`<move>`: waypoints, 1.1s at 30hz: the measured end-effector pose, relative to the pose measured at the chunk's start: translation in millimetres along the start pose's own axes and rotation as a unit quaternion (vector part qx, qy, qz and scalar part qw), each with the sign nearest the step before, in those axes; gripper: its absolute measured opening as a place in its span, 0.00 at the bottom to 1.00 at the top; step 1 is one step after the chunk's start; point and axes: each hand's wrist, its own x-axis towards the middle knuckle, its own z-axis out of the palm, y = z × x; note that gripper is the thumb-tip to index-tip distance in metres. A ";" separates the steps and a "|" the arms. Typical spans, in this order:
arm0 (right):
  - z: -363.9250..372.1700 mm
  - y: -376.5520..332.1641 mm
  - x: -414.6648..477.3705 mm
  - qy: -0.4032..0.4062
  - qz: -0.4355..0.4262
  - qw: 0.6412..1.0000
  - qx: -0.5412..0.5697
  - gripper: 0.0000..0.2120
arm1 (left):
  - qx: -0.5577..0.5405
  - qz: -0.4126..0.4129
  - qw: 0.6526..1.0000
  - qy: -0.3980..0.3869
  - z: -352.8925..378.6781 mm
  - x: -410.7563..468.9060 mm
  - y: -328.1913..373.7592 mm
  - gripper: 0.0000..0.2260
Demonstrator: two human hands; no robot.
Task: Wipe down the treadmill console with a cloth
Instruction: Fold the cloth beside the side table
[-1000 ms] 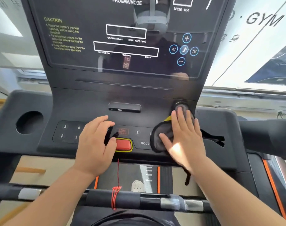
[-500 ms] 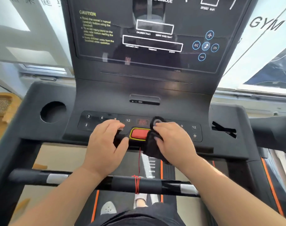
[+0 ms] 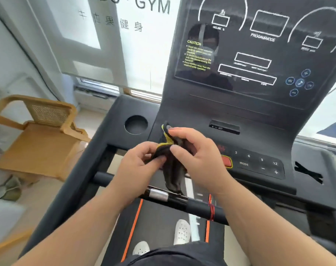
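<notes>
A dark cloth (image 3: 172, 173) with a yellow edge hangs bunched between both hands, lifted just above the treadmill console (image 3: 230, 110). My left hand (image 3: 138, 166) pinches its left side. My right hand (image 3: 197, 150) grips its upper part, fingers curled around the fabric. The console's black display sits upper right, with white outlines and blue round buttons. Its key panel (image 3: 259, 162) shows numbers, MODE and a red stop button (image 3: 227, 161), partly hidden by my right hand.
A round cup holder (image 3: 135, 124) lies left of the hands. The black handlebar (image 3: 182, 198) with red cord crosses below them. A wooden chair (image 3: 38, 135) stands to the left on the floor. White shoes stand on the belt below.
The view has swung left. My right hand lifted the cloth off the key panel, and my left hand left the panel and took hold of the cloth too.
</notes>
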 end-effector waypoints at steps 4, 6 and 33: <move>31.0 -6.6 12.2 0.002 0.024 1.000 -0.017 0.19 | -0.028 -0.002 0.993 0.117 -43.8 -14.4 8.2 0.07; 50.2 -9.0 18.3 -0.017 0.031 0.999 -0.014 0.20 | -0.059 -0.020 0.987 0.149 -64.1 -24.2 11.7 0.03; 242.6 -52.7 -104.6 -0.579 0.059 0.812 0.049 0.13 | -0.060 -0.299 0.786 0.538 -120.5 -361.9 -21.3 0.05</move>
